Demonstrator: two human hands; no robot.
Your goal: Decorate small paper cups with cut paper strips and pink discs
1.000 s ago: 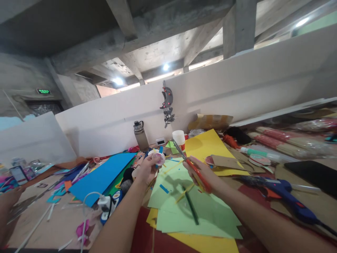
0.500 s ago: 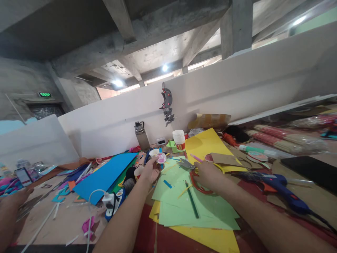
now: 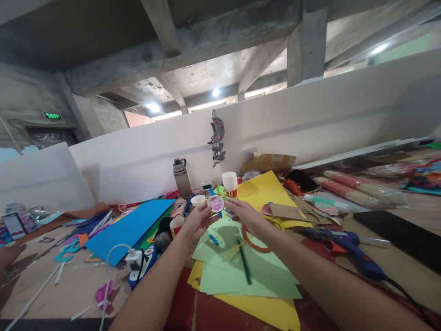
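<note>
My left hand [image 3: 197, 222] pinches a small round pink and white disc [image 3: 216, 203] and holds it up above the table. My right hand [image 3: 245, 214] reaches toward that disc, fingers stretched out and empty, its fingertips close to the disc's right side. Red-handled scissors [image 3: 254, 239] lie on the pale green paper sheets [image 3: 241, 271] just under my right wrist. A dark green pencil [image 3: 244, 266] lies on the same sheets.
A large blue sheet [image 3: 131, 227] lies to the left, a yellow sheet [image 3: 265, 188] behind. A blue glue gun [image 3: 347, 243] rests at right. A grey bottle [image 3: 181, 177] and white cups [image 3: 230, 182] stand by the white partition. Another person's hand [image 3: 8, 257] shows at far left.
My right hand laid the red scissors down on the green paper and moved, empty, up toward the disc. My left hand raised the disc slightly to the right.
</note>
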